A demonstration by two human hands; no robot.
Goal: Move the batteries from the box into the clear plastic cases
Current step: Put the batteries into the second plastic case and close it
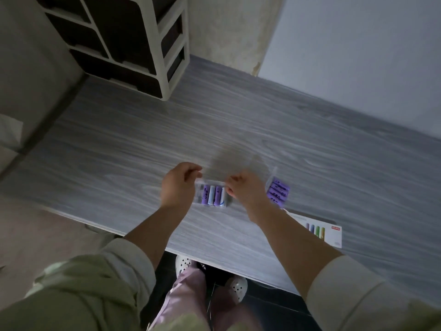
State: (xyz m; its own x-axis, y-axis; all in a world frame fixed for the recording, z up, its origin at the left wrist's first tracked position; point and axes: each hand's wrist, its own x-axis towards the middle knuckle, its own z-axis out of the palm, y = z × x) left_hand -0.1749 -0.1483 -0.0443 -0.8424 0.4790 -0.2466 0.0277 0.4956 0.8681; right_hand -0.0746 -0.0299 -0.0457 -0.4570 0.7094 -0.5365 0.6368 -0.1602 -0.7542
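Note:
A clear plastic case (213, 195) lies on the grey wood-grain table (119, 144), with several purple and light-blue batteries side by side inside it. My left hand (177, 186) grips the case's left end and my right hand (243, 187) pinches its right end; the raised clear lid is a blur between them. A second clear case (278, 191) holding purple batteries lies just right of my right hand, its lid open. The white battery box (319, 231), printed with coloured batteries, lies flat near the table's front edge, partly hidden by my right forearm.
A white drawer unit with dark drawers (133, 44) stands at the table's back left. A wall runs along the far right side. The table's front edge crosses above my legs and white shoes (235, 287).

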